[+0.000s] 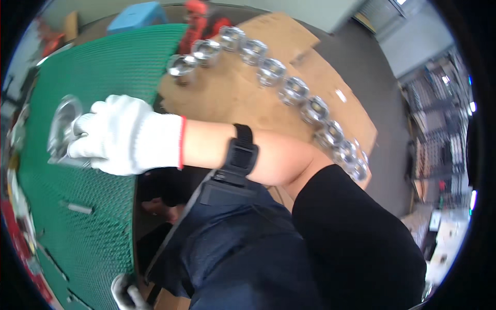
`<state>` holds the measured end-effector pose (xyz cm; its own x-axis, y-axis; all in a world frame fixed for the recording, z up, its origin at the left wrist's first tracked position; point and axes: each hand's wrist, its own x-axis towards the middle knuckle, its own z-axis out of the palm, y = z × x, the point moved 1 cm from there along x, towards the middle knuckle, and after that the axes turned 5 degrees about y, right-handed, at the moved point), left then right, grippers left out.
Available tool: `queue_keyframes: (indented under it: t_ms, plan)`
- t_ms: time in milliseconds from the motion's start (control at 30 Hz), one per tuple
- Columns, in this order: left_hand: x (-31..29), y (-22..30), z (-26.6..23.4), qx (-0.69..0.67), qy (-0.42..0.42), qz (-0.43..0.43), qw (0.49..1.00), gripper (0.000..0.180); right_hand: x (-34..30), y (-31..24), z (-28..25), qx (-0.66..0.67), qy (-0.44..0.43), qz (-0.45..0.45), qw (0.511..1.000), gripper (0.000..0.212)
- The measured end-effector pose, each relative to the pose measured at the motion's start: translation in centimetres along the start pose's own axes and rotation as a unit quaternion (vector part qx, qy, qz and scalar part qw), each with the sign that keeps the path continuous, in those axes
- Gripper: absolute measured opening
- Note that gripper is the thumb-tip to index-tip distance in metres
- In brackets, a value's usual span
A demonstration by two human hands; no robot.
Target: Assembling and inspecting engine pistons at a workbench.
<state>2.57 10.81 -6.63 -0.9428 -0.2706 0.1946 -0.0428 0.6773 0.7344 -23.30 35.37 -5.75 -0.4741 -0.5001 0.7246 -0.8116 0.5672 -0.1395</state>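
White cotton covered the right hand, clamped on a shiny metal part over the green mat. The left hand barely showed; grip unclear. Similar metal parts lined the cardboard.

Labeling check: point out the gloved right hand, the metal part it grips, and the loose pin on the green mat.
right hand (129, 135): head view, glove back.
metal part (62, 124): head view, rounded top.
pin (78, 208): head view, mid-shaft.

Gloved right hand grips a shiny metal part, perhaps a piston, over the green mat
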Motion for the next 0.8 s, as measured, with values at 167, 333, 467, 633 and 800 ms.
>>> queue_keyframes:
  t_ms: [167, 333, 467, 633, 800]
  plan:
    - [1.1, -0.5, 2.1, -0.005, 0.077, -0.126, 0.989, 0.033, -23.6, 7.5, -9.4, -0.132, -0.088, 0.376, 0.913, 0.048]
    - [2.3, 0.0, 3.2, 0.092, 0.134, -0.141, 0.977, 0.037, -50.8, 3.8, -23.3, -0.371, -0.014, 0.730, 0.574, 0.062]
    - [2.7, 0.2, 3.6, 0.140, 0.137, -0.144, 0.970, 0.043, -62.0, -0.3, -27.3, -0.354, -0.079, 0.861, 0.357, 0.072]
    - [2.9, 0.2, 4.3, 0.192, 0.111, -0.116, 0.968, 0.049, -65.3, 3.3, -29.4, -0.281, -0.104, 0.893, 0.337, 0.084]
    - [3.0, -0.3, 4.7, 0.188, 0.137, -0.129, 0.964, 0.046, -69.3, 4.2, -30.3, -0.311, -0.162, 0.888, 0.299, 0.070]
